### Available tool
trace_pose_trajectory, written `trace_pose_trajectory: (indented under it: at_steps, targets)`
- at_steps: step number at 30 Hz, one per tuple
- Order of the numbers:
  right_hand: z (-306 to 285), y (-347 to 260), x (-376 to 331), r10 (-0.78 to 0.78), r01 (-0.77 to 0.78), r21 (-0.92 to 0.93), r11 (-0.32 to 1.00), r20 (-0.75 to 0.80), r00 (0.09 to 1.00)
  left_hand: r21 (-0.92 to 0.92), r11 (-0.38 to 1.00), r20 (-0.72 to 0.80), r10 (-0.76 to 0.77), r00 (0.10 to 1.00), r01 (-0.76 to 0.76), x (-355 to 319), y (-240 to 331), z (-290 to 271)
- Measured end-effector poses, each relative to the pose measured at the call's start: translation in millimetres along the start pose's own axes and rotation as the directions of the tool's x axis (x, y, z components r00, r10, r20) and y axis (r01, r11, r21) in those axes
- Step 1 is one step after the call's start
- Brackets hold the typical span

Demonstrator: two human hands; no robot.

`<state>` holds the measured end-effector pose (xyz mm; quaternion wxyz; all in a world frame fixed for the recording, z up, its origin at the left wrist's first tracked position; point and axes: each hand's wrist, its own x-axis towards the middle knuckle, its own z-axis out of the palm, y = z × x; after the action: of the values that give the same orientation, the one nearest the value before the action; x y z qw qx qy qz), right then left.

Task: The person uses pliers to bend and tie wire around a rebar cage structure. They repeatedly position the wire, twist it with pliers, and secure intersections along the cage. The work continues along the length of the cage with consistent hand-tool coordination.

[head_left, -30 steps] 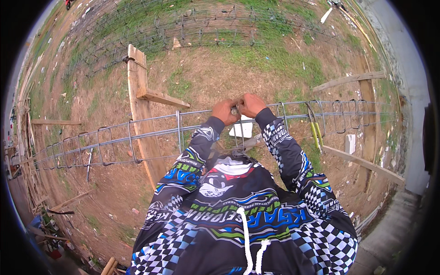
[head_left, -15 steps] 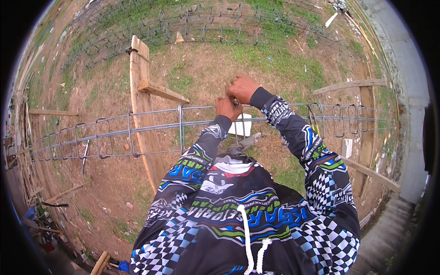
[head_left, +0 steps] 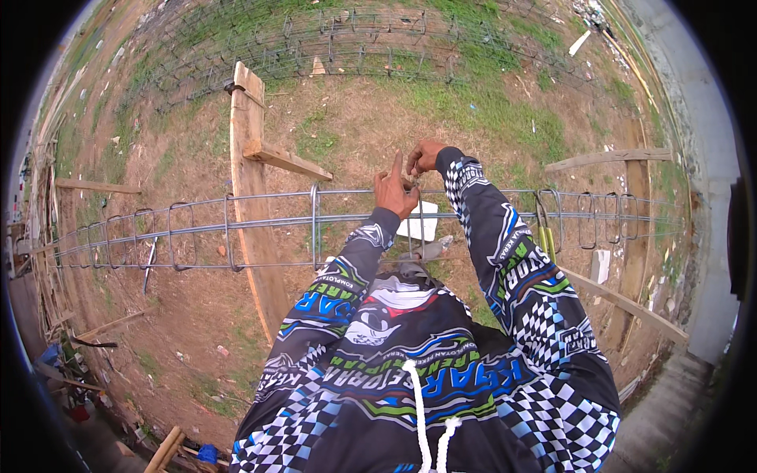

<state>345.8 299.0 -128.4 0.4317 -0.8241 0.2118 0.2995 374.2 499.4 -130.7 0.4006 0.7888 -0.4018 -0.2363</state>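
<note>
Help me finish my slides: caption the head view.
Left hand at a long steel rebar cage, right hand just beyond it, outdoors above patchy grassy ground.

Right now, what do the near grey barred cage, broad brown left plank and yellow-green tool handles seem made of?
Near grey cage: probably steel, dull sheen on bent rods. Left brown plank: wood, apparently unpainted, uneven natural tone. Yellow-green handles: perhaps plastic or rubber, bright even colour; finish unclear.
</note>
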Motion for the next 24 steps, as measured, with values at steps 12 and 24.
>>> trace_pose_trajectory:
  at_steps: [12,24]
  targets:
    - [97,-30,-109,0.130,0.109,0.272,0.956,-0.728,0.673,-0.029,1.000,0.034,0.002,0.999,-0.001,-1,0,-3]
    - [75,33,-171,0.144,0.097,0.203,0.974,-0.895,0.422,0.020,0.988,-0.105,0.155,0.982,-0.154,-3,2,9]
